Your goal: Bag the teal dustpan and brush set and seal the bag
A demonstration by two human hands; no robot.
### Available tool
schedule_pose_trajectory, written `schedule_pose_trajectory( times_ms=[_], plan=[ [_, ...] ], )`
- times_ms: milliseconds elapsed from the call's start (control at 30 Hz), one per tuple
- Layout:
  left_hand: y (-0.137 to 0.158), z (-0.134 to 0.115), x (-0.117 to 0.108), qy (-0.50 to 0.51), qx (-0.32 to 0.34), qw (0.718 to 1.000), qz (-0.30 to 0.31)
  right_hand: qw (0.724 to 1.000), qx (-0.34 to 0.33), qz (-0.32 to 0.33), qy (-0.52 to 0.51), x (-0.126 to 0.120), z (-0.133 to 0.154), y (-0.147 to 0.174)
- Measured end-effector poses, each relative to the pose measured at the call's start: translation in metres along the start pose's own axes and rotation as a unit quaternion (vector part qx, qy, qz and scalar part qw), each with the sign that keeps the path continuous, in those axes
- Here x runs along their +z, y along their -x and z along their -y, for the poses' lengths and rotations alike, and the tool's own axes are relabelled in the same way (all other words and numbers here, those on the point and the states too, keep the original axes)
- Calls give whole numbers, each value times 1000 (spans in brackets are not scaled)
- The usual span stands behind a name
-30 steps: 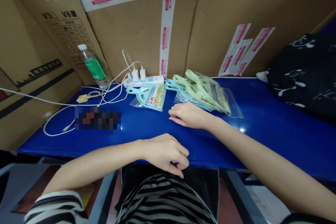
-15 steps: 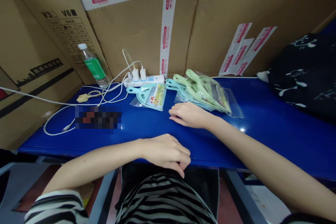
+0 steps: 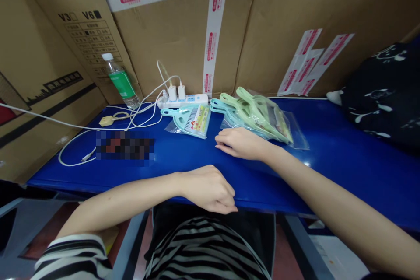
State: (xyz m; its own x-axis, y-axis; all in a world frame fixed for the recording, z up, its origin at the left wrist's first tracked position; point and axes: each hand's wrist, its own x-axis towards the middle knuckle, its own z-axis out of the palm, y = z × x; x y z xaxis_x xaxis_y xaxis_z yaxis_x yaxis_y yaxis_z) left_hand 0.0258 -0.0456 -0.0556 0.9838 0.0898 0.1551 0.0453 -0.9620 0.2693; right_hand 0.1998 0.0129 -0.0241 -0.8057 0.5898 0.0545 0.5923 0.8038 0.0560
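Note:
My left hand [image 3: 210, 189] rests at the front edge of the blue table [image 3: 183, 164], its fingers curled into a loose fist with nothing showing in them. Farther in, my right hand [image 3: 241, 142] lies on the tabletop, also closed and holding nothing visible. Just behind it is an overlapping pile of bagged mini dustpan sets, green ones [image 3: 259, 111] on top and a light blue one [image 3: 226, 111] under them. To the left of the pile, apart from both hands, lies a single light blue dustpan and brush set [image 3: 188, 120] in clear wrapping with a printed card.
A white power strip [image 3: 183, 100] with plugged chargers and tangled white cables [image 3: 144, 111] sits along the back. A green-labelled water bottle [image 3: 123, 83] leans against cardboard [image 3: 177, 39]. Left is a blurred dark item [image 3: 124, 146]; a black patterned bag [image 3: 383, 96] stands at right.
The fingers of my left hand have curled in more tightly. My right hand keeps its place by the pile, and the whole view has shifted slightly.

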Motion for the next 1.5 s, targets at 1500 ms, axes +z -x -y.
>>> schedule_pose_trajectory(
  times_ms=[1500],
  plan=[
    [2,7,4,-137,-4,988,-68,942,258,-207,50,20,-39,6]
  ],
)
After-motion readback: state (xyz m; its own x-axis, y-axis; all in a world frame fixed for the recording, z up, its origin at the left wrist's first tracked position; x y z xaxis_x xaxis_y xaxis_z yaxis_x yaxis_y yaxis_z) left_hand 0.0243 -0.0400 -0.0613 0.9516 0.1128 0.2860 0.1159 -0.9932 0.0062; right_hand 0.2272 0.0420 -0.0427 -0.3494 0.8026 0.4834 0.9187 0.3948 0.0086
